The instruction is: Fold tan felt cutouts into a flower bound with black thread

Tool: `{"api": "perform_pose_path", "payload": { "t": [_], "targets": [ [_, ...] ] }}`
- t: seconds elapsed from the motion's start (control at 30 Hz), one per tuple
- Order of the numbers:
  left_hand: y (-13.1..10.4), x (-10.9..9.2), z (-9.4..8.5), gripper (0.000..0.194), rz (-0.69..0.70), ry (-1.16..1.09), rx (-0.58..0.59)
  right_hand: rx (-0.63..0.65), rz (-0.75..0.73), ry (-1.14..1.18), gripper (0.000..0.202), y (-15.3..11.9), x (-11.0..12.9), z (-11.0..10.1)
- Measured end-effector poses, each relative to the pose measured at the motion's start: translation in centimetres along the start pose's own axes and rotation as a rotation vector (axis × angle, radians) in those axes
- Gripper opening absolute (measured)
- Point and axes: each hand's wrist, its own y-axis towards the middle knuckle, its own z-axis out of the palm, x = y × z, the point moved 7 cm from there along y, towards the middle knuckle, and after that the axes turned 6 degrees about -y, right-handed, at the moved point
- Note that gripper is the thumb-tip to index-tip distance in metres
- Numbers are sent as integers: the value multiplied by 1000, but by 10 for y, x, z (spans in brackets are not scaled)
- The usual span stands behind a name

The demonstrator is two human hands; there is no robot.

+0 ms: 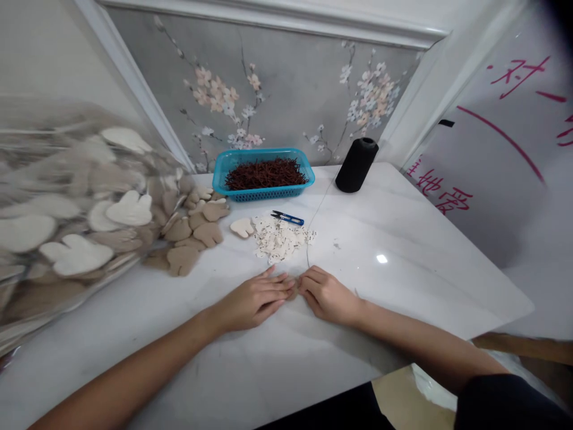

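My left hand (256, 300) lies flat on the table, its stretched fingers resting on a small tan piece (293, 290). At the right edge of that piece, my right hand (326, 294) has its fingers pinched together; what they hold is too small to make out. A thin dark thread (308, 248) runs from the black cone of thread (357, 165) down to my right hand. Just beyond my hands is a pile of small white tags (280, 239), with blue thread snips (289, 218) at its back edge.
A blue basket (264, 194) of dark red strands stands at the back. On the left, a clear plastic bag (67, 286) holds white and tan fabric pieces, with loose tan pieces (208, 234) beside it. A whiteboard (496, 239) with red writing is at the right.
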Motion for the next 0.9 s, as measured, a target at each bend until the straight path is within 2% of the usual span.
{"api": "perform_pose_path", "payload": {
  "t": [0.07,0.17,0.23,0.3,0.43,0.53,0.63,0.8,0.9],
  "targets": [
    [-1,11,-11,27,-107,-128,-115,17,6,-25,16,1,0,2],
    [-5,28,-28,21,-306,-263,-359,31,-7,-51,15,0,2,6],
    [-7,35,-31,20,-444,-323,-429,22,-31,-57,16,-1,2,7],
    [-8,39,-27,23,-585,-373,-405,5,-58,-59,17,-2,3,8],
    [-8,39,-8,38,-801,-553,-281,-24,-123,-50,21,-3,3,4],
    [-5,32,5,49,-839,-781,-224,-76,-163,-62,20,-2,5,-6],
    [0,22,11,54,-826,-963,-216,-156,-200,-120,18,-2,9,-19],
    [4,9,7,47,-811,-1121,-336,-252,-241,-189,18,-3,18,-38],
    [1,4,6,46,-850,-1181,-404,-281,-250,-189,19,-5,24,-45]
  ]
}}
